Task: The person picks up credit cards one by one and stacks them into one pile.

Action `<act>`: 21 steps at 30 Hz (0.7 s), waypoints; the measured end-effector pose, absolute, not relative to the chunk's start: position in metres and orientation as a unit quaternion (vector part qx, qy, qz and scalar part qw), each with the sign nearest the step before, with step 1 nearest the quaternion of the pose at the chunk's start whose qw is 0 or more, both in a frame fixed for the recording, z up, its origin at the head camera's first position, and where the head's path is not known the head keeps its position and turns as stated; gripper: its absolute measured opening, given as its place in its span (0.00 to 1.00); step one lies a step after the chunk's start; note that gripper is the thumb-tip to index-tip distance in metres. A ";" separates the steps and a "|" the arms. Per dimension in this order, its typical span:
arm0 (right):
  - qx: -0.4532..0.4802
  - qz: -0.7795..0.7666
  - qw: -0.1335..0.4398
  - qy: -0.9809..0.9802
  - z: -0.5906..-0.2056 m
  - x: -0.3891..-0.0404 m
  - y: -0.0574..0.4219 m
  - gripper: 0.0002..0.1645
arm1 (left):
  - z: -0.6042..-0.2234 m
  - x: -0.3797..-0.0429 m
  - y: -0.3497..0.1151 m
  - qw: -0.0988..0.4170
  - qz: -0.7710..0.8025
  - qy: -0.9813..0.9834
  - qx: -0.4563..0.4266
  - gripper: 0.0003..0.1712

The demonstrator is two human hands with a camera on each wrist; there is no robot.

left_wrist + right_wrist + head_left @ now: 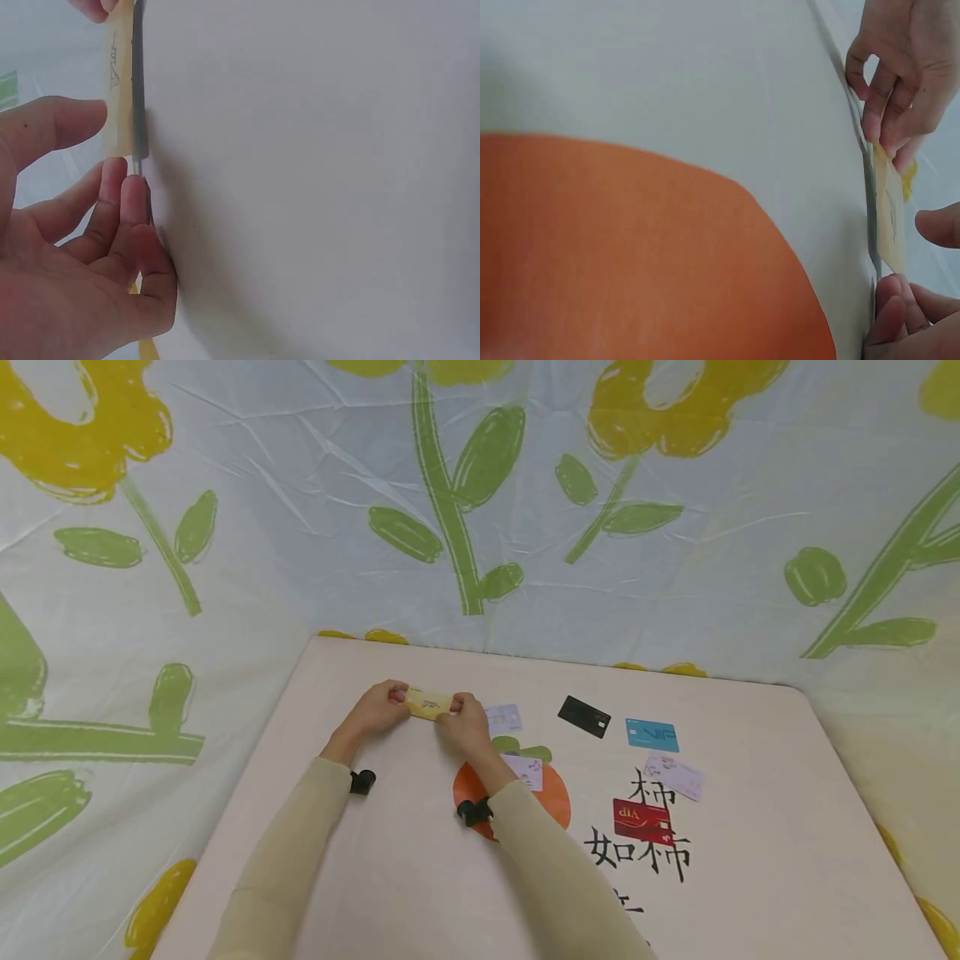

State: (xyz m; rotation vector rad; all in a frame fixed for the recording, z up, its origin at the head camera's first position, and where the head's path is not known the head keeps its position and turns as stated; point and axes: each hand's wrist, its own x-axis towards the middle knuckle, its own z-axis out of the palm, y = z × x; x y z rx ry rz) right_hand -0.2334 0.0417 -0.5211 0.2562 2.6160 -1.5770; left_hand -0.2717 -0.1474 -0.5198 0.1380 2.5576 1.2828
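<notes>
Near the far left of the table, we see the left hand with its fingers clamped on one short end of a yellow card. We find the right hand gripping the opposite end, so the card sits between the two; we cannot tell whether it touches the surface below. In the right wrist view we notice the right thumb standing apart from the card's face. Behind the hands we see black wrist devices and cream sleeves.

Just right of the right hand we spot a whitish card, and nearer us a flowered card, partly hidden by the wrist, on an orange fruit print. Farther right we see a black card, a blue card and, just below it, a lilac card. We also see a red VIP card among black characters. Around the table we have flowered cloth.
</notes>
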 end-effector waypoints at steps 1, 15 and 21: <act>0.085 -0.517 0.038 0.851 -0.520 -0.232 0.043 0.33 | -0.519 -0.270 -0.147 0.136 0.448 0.882 0.048 0.32; 0.071 -0.612 0.053 0.786 -0.500 -0.210 0.075 0.31 | -0.509 -0.247 -0.132 0.118 0.507 0.852 0.062 0.30; 0.067 -0.614 0.058 0.784 -0.495 -0.199 0.090 0.30 | -0.506 -0.233 -0.124 0.115 0.523 0.842 0.067 0.30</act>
